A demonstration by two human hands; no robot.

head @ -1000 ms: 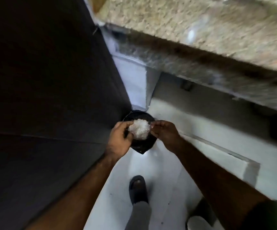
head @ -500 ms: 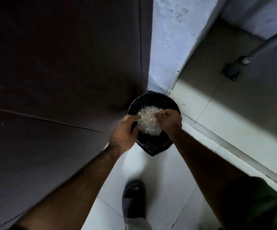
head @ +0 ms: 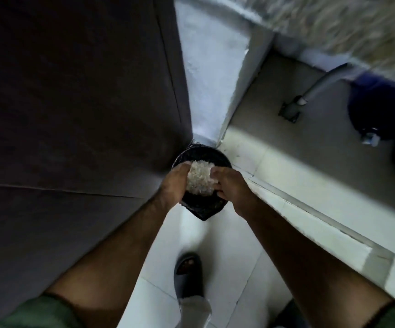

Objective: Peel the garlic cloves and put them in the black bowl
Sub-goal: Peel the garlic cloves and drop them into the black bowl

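A whitish clump of garlic peels is pressed between my two hands. My left hand grips its left side with curled fingers. From the right, my right hand curls round the other side. Both hands hover directly over a round black bin lined with a dark bag, which stands on the floor in a corner. No garlic cloves and no black bowl show in this view.
A dark cabinet face fills the left. A white wall corner rises behind the bin. A blue vessel, a grey pipe and a granite counter edge lie right. My foot in a dark slipper stands on pale tiles.
The view swung from the counter down to the corner bin. My hands have kept hold of the peels and closed tighter round them over the bin.
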